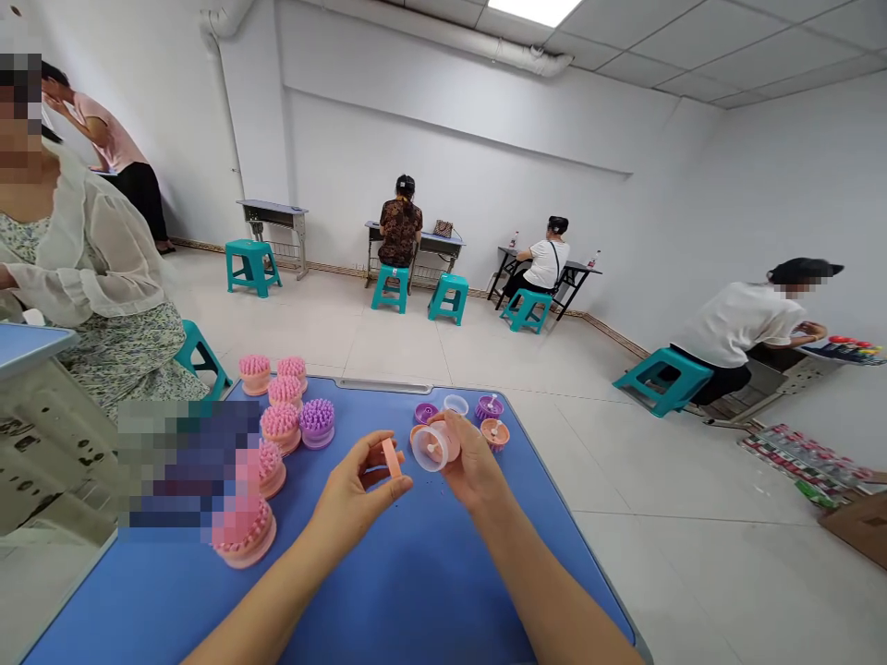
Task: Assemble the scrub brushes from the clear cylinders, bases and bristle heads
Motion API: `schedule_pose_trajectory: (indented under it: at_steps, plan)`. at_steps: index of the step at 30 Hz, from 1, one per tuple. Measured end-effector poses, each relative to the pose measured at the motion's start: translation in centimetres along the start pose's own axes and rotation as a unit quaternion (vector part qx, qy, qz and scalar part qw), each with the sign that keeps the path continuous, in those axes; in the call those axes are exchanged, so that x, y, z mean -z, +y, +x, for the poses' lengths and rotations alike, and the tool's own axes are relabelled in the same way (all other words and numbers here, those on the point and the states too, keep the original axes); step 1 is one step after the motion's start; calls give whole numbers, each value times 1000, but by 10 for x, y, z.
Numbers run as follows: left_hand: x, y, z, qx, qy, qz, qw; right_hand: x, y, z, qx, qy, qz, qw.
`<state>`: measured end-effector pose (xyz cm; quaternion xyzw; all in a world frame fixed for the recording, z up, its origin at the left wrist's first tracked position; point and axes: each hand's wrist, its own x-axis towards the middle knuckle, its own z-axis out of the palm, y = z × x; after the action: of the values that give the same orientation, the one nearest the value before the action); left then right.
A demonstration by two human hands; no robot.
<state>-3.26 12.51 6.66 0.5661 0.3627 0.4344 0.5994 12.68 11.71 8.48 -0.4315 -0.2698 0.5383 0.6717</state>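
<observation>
My left hand (350,499) pinches a peach plastic disc (392,458) by its edge, between thumb and fingers, tilted nearly on its side. Just to the right, my right hand (475,466) grips a translucent brush body (431,448), its round open end facing the disc and a pale stem visible inside. The two pieces are apart, held above the blue table (416,563). Behind my right hand lie a purple brush part (425,413), a clear ring-shaped part (455,405), another purple part (489,406) and an orange brush part (494,432).
Several pink bristle brushes (281,420) and a purple one (317,422) stand along the table's left side. A person (103,249) sits close by on the left. Other people work at desks by the walls, among teal stools (253,266). Bottles (810,457) stand on the floor at right.
</observation>
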Motion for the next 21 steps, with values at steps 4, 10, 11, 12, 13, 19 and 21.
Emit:
schedule_pose_trajectory:
  at_steps: [4,10,11,12,13,19,21]
  plan:
    - [-3,2,-2,-17,-5,22,1000,-3,5,-2,-94,16,81,992]
    - [-1,2,-2,-32,-14,-1,999,-1,3,-7,-61,-110,70,990]
    - [-1,2,-2,-33,-13,-9,999,0,3,-8,-58,-130,62,988]
    - [0,2,-1,-34,-10,-17,999,0,2,-9,-56,-145,53,986]
    - [1,2,-1,-36,-7,-25,999,1,1,-9,-55,-156,44,985]
    - [1,3,-1,-28,-2,-51,998,2,1,-9,-39,-184,14,982]
    - [1,3,-2,-28,0,-47,998,2,1,-9,-29,-187,7,982]
